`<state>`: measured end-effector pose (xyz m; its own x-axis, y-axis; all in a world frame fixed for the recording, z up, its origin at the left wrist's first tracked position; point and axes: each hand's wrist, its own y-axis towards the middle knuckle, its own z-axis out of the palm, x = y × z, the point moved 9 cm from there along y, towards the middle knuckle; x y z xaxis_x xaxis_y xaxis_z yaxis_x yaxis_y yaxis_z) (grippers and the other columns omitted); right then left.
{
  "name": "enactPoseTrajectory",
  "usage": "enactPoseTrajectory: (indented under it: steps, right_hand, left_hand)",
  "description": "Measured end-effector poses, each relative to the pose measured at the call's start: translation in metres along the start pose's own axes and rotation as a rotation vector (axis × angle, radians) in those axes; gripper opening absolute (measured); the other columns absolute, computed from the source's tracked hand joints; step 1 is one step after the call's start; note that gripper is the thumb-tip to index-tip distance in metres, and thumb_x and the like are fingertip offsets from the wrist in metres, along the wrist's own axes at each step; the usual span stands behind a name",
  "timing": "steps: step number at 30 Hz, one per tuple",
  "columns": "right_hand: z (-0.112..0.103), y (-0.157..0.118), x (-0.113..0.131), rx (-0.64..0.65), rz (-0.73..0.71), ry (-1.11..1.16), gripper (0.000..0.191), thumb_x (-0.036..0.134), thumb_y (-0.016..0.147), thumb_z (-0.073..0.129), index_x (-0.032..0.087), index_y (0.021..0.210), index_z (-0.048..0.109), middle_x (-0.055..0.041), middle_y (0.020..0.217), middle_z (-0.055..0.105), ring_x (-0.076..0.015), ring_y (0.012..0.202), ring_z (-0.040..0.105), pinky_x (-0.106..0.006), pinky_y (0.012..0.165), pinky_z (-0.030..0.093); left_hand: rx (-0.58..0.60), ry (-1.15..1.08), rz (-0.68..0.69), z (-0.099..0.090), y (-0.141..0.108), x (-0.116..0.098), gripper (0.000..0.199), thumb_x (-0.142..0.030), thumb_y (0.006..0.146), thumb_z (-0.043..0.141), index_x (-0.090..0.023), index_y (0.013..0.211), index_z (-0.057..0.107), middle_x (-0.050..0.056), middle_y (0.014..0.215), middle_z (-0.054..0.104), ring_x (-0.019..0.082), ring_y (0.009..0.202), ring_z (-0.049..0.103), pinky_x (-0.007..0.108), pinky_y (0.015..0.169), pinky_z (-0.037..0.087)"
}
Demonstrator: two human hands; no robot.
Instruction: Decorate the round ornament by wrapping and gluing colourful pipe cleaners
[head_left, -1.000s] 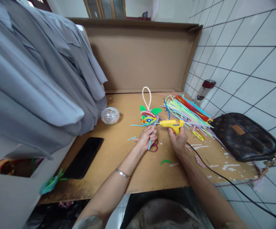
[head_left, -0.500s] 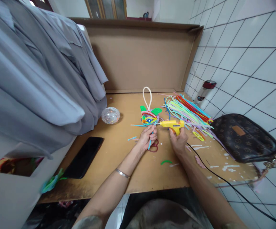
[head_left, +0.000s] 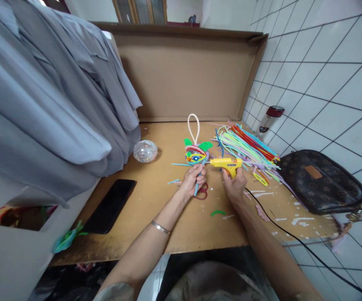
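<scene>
Left hand (head_left: 194, 180) pinches a light-blue fuzzy strip (head_left: 196, 189); just beyond it is a multicoloured, green-eared round ornament (head_left: 196, 156). Right hand (head_left: 234, 184) wraps a yellow plastic glue gun (head_left: 226, 162), pointing toward the left.

A black phone (head_left: 110, 206) is laid flat at the near left of the table (head_left: 181, 234). Farther left, grey cloth (head_left: 58, 104) is draped in folds. The far side is bounded by a brown cardboard panel (head_left: 183, 77). At the right, a dark patterned handbag (head_left: 325, 188) is set beside a white tiled wall (head_left: 312, 79); farther back, a red-lidded clear bottle (head_left: 266, 123) is seen near the tiles.
</scene>
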<state>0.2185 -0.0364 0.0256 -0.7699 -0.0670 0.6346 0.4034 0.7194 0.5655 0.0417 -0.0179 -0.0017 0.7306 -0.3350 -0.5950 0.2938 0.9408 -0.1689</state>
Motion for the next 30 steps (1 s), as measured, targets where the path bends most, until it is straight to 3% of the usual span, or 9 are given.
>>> enactPoseTrajectory:
  steps: [8,30]
  right_hand:
    - [-0.0037,-0.0011,0.0,-0.093,-0.055,0.066,0.036,0.053,0.078,0.057,0.019,0.092,0.059,-0.0042,0.069,0.061,-0.0212,0.064,0.058,-0.031,0.062,0.045]
    - [-0.0022,-0.0007,-0.0013,-0.087,-0.042,0.067,0.037,0.053,0.079,0.057,0.019,0.093,0.06,-0.0058,0.07,0.061,-0.0229,0.066,0.057,-0.032,0.063,0.045]
  left_hand:
    - [0.001,-0.01,0.006,0.0003,-0.0004,-0.0014,0.024,-0.015,0.082,0.072,-0.015,0.076,0.049,-0.007,0.055,0.047,0.0,0.037,0.029,0.011,0.037,0.017]
    - [0.035,0.024,0.001,0.003,-0.0009,0.0,0.025,-0.018,0.079,0.076,-0.014,0.077,0.051,-0.007,0.056,0.05,-0.001,0.037,0.028,0.011,0.037,0.016]
